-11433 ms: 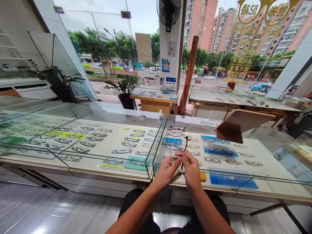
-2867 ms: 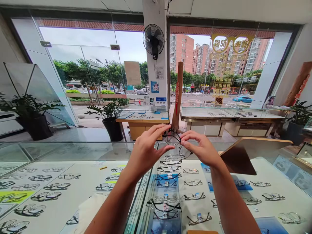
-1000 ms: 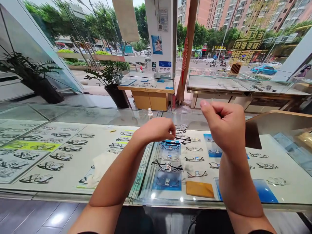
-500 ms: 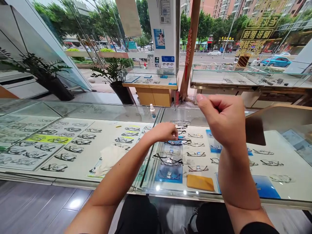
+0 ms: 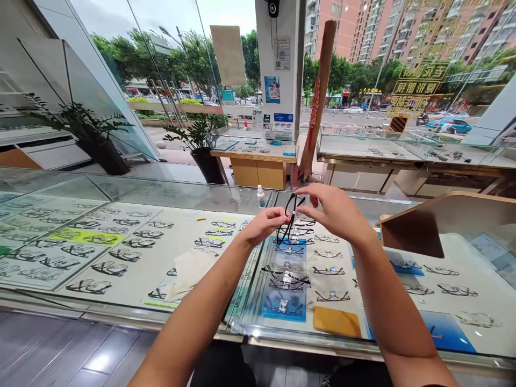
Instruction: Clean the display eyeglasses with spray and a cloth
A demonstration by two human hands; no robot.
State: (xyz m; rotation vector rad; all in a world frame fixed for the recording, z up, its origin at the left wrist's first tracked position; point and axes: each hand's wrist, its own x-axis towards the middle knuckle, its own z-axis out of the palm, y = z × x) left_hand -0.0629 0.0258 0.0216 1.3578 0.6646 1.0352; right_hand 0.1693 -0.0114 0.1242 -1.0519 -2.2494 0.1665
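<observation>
A pair of dark-rimmed eyeglasses (image 5: 285,231) is held up on edge above the glass counter. My left hand (image 5: 264,224) pinches it between thumb and fingers near its middle. My right hand (image 5: 332,211) comes in from the other side, with thumb and forefinger at the upper rim. Its other fingers are partly hidden behind the hand. Below, another black-framed pair of glasses (image 5: 287,277) lies above a blue display card (image 5: 284,314). A small white spray bottle (image 5: 260,198) stands on the counter, just beyond my left hand.
The glass display counter (image 5: 258,334) holds rows of spectacles. A pale cloth (image 5: 191,274) lies to the left, a mustard-coloured flat case (image 5: 337,321) near the front edge. At right stands a brown angled stand (image 5: 411,236). Potted plants (image 5: 207,164) and more showcases line the window.
My right hand has come down from its raised, fist-like pose to the eyeglasses. My left hand has lifted and turned the eyeglasses upright. The view has tilted up slightly.
</observation>
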